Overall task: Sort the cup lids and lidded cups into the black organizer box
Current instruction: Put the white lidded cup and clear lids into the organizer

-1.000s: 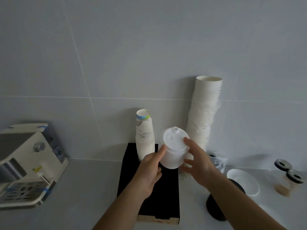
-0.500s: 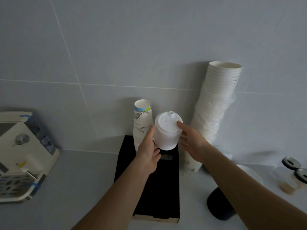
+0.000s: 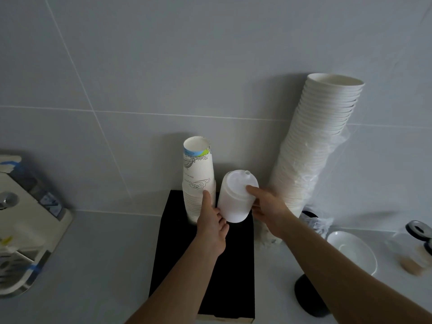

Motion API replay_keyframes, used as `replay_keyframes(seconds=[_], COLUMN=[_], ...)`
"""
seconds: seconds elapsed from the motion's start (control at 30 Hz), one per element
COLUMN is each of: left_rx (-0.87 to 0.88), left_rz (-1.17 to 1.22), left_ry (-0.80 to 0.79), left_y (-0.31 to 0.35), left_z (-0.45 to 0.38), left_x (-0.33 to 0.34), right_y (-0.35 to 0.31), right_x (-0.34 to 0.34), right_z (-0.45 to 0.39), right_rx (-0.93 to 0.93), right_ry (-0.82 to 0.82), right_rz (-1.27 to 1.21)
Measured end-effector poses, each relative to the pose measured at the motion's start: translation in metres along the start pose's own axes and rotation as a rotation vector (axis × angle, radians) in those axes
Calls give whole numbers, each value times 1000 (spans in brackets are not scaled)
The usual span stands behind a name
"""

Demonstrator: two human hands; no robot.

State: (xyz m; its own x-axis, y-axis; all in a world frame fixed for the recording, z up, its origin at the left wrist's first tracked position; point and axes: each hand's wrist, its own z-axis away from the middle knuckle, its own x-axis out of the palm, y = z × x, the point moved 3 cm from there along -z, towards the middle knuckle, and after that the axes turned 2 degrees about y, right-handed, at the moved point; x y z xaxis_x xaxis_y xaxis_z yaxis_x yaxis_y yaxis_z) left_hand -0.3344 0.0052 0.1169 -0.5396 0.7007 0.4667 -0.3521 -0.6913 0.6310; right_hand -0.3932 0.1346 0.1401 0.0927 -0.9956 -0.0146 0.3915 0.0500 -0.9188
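A dim grey tabletop met a pale tiled wall, seen from above by the person working there. At the far left edge stood a cream-coloured appliance with blue tape on its corners and a metal knob, well apart from everything else.

In the middle lay the black organizer box, long and narrow, running back to the wall. At its far left corner rose a stack of printed paper cups, open end up, with blue and green marks near the rim. The left hand reached in beside that stack, its thumb lying against the printed cups while its fingers curled onto the lower left side of a white lidded cup. That cup was held tilted above the far end of the box, just beside the printed stack — its lid, with a small raised spout, faced up and toward the camera. The right hand gripped the cup from the other side, thumb pressed on the lid's edge and fingers wrapped behind.

Just right of the box leaned a tall stack of plain white cups, partly sleeved in clear plastic, resting against the wall. Further right sat a white bowl, a black round object partly hidden by the right forearm, and — at the edge — small jars with dark lids, blurred.
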Motion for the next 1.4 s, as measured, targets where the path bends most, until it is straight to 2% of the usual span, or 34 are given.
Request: replay_keyframes(seconds=[0.4,0.77,0.93,1.1,1.23,1.4], left_rx=[64,107,143,162,237,274], left_rz=[-189,-113,-120,-339,-554,-674], left_ry=[18,22,59,170,157,103], left_y=[3,-8,-10,-14,-10,-16], left_z=[-16,-20,-27,-39,-34,-34], left_x=[13,19,19,14,11,6], right_y=[7,31,30,53,64,64], right_x=[7,13,14,12,9,6], right_z=[-16,-13,-13,-18,-19,-19], right_rx=[-36,-85,-122,-177,-246,-307], right_ry=[73,132,171,256,246,182], right_rz=[-9,-47,57,317,500,615])
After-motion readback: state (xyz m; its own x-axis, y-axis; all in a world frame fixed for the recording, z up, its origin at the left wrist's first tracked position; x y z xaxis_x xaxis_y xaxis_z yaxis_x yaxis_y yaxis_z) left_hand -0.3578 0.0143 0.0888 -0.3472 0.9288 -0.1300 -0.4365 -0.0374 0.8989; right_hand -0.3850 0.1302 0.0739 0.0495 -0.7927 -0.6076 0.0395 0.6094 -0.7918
